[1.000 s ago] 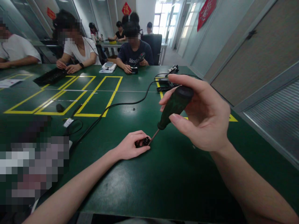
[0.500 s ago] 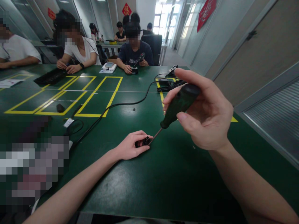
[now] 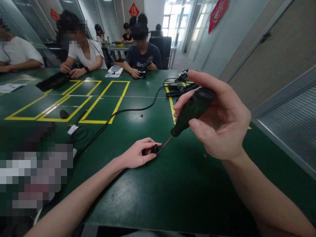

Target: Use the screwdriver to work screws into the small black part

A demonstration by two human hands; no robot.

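My right hand (image 3: 218, 121) is closed round the dark green handle of a screwdriver (image 3: 191, 110), held tilted above the green table (image 3: 158, 194). The thin shaft slants down and left, and its tip meets a small black cylindrical part (image 3: 153, 149). My left hand (image 3: 138, 154) rests on the table and pinches that part between thumb and fingers, holding it against the surface. Most of the part is hidden inside the fingers.
A black cable (image 3: 118, 113) runs across the table from a black device (image 3: 179, 89) at the back right. Yellow tape rectangles (image 3: 98, 100) mark the surface. A small black knob (image 3: 63, 114) lies left. Several people sit at the far side with a black tray (image 3: 53, 80).
My right hand and the screwdriver handle have drifted a little up and to the right, with fingers shifting on the handle. My left hand and the black part stay where they were.
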